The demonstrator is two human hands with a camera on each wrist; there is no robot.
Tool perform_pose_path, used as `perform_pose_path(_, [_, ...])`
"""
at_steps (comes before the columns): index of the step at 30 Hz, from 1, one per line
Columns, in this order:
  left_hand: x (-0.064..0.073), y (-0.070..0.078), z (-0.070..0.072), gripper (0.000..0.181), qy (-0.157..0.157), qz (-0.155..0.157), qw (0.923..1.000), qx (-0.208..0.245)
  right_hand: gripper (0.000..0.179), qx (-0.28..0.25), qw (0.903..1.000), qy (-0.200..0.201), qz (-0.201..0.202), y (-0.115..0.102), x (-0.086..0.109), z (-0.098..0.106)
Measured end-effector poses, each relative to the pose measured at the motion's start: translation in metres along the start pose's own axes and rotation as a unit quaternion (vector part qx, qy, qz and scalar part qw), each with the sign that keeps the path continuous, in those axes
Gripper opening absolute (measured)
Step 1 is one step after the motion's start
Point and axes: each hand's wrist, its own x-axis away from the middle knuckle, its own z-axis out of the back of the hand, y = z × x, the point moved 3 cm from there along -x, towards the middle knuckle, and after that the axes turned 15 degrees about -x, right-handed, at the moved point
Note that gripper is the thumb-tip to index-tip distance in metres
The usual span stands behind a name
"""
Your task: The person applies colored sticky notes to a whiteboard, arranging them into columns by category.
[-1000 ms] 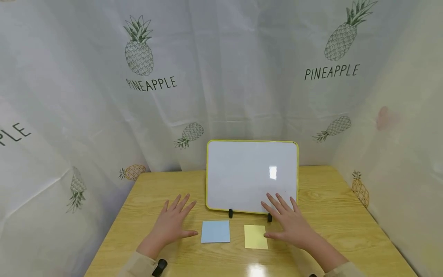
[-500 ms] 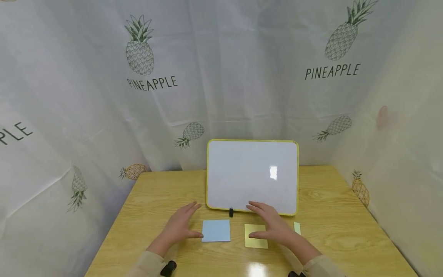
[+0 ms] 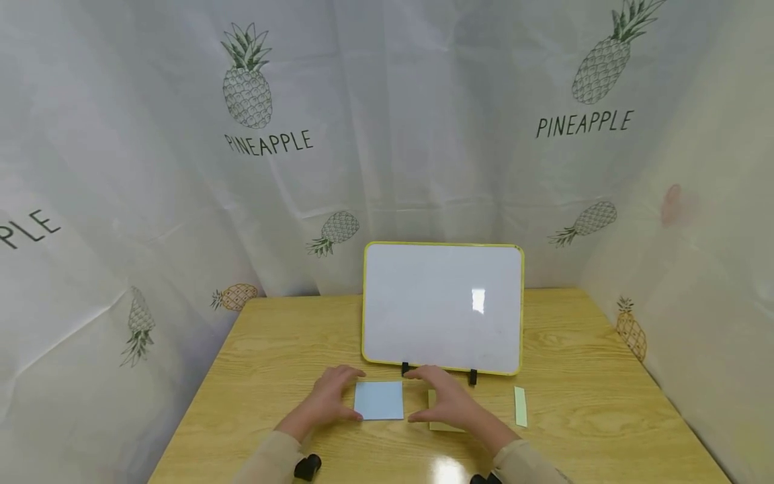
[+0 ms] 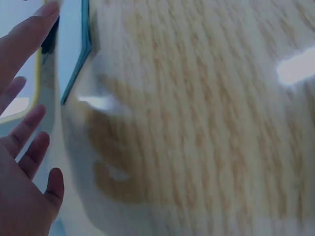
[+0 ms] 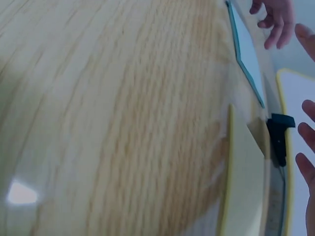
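A blue sticky-note pad (image 3: 379, 400) lies on the wooden table, between my two hands. My left hand (image 3: 329, 398) is at its left edge, thumb and fingers apart, with the thumb tip right at the lower left corner. My right hand (image 3: 446, 402) hovers over a yellow sticky-note pad (image 3: 447, 427), hiding most of it, and its spread thumb and fingers face the blue pad's right side. Neither hand holds anything. In the right wrist view the blue pad (image 5: 246, 54) and yellow pad (image 5: 243, 172) both show their side edges.
A whiteboard (image 3: 443, 306) with a yellow frame stands behind the pads on black feet (image 3: 473, 377). To the right lies a narrow pale green strip pad (image 3: 521, 407). A pineapple-print curtain (image 3: 417, 134) surrounds the back and sides of the wooden table (image 3: 290, 336).
Both hands have moved inward toward the blue pad, the right one coming left across the yellow pad. The pale green strip, hidden before behind the right arm, is now uncovered.
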Motion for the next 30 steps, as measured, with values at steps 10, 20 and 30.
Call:
perform_pose_path(10, [-0.005, -0.012, -0.018, 0.078, -0.047, 0.002, 0.995, 0.088, 0.05, -0.018, 0.9995, -0.019, 0.018, 0.016, -0.02, -0.032])
perform_pose_path(20, [-0.002, -0.016, -0.019, 0.071, -0.042, -0.005, 0.9924, 0.115, 0.049, -0.037, 0.9991, -0.001, -0.02, 0.022, -0.023, -0.043])
perform_pose_path(30, [-0.001, -0.015, -0.014, 0.063, -0.069, 0.032, 0.9807, 0.18, 0.046, -0.03, 0.9994, -0.01, -0.017, 0.022, -0.028, -0.042])
